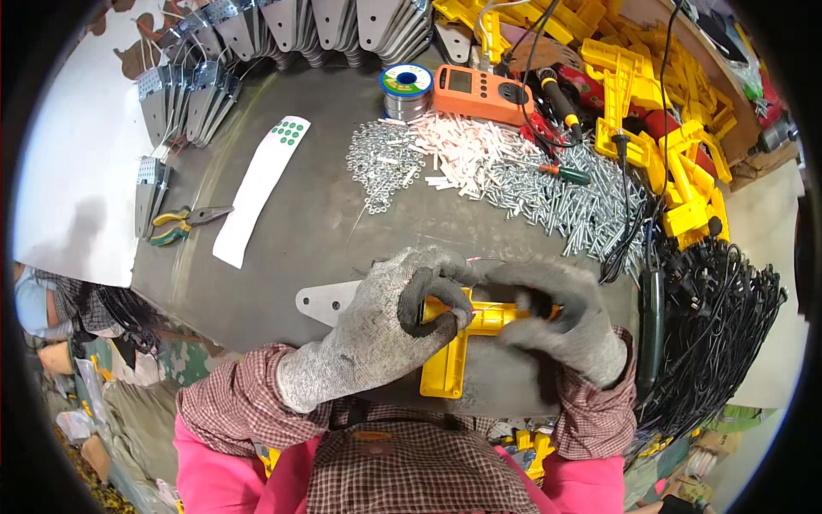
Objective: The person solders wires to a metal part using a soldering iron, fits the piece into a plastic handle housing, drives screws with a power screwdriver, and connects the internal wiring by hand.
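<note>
Both hands work on one thing near the front edge of the grey metal workbench (325, 214): a yellow plastic T-shaped bracket (447, 360). The left hand (377, 330), in a speckled grey knit glove with dark fingertips, has its fingers curled over the top bar of the bracket and pinches it. The right hand (561, 321), in a darker grey glove, is closed around the right end of that bar. A flat steel plate with a round hole (318, 302) lies under the left hand and sticks out toward the left.

To do this step well, I judge the left hand should keep the bracket pressed flat on the plate while the right hand works at the end — if the bracket tilts, the parts may not sit square.

Free room is small. Toward the back edge lie a heap of small silver screws (565, 201) and a heap of white plastic pieces (467, 154); a black cable bundle (719, 325) crowds the right edge. The open surface is to the left of the hands, before the white paper strip (261, 190) and the yellow-handled pliers (180, 224) — there the hands can move freely.
</note>
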Tool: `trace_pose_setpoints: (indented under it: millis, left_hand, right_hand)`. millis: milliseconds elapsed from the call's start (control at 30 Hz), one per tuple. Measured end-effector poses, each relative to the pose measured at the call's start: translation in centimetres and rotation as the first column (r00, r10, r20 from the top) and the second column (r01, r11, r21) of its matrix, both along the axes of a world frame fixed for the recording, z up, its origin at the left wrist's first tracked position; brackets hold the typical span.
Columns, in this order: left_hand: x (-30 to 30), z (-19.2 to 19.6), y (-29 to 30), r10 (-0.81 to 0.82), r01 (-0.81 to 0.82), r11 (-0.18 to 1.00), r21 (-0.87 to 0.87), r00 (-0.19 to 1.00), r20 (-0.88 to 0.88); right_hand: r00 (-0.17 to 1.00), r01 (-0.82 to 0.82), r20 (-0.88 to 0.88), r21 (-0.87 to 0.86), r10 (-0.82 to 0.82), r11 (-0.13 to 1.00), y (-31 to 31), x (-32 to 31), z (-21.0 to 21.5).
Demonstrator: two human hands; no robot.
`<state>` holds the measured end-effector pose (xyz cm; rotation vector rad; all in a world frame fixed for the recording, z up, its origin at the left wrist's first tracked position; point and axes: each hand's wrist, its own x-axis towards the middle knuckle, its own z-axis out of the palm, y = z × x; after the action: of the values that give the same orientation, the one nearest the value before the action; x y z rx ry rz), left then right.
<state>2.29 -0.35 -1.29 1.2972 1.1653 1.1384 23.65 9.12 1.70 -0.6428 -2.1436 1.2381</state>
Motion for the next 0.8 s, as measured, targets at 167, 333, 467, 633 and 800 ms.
trace_pose_setpoints:
  millis: [167,333,467,633,800]
  left_hand:
    - [0.1,2.5,0.1,0.096,0.107,0.957,0.268,0.758,-0.645]
    - [0.0,1.6,0.1,0.096,0.016,0.97,0.241,0.891,-0.443]
    - [-0.5,0.1,0.5,0.09,-0.039,0.971,0.236,0.973,-0.211]
    - [-0.8,0.0,0.5,0.003,0.022,0.986,0.164,0.988,-0.152]
    - [-0.5,0.5,0.6,0.01,-0.007,0.998,0.06,0.998,-0.054]
  right_hand:
    - [0.962,0.002,0.273,0.016,-0.006,1.0,-1.0,0.0,-1.1]
    - [0.995,0.071,0.082,-0.163,-0.058,0.984,-0.5,-0.9,-1.8]
    - [0.995,0.072,-0.01,-0.597,-0.097,0.799,-0.6,-1.1,-1.3]
    - [0.999,0.044,0.041,-0.52,-0.026,0.853,-0.9,-1.7,-1.2]
    - [0.999,0.05,0.038,-0.608,-0.034,0.792,-0.9,-1.2,-1.6]
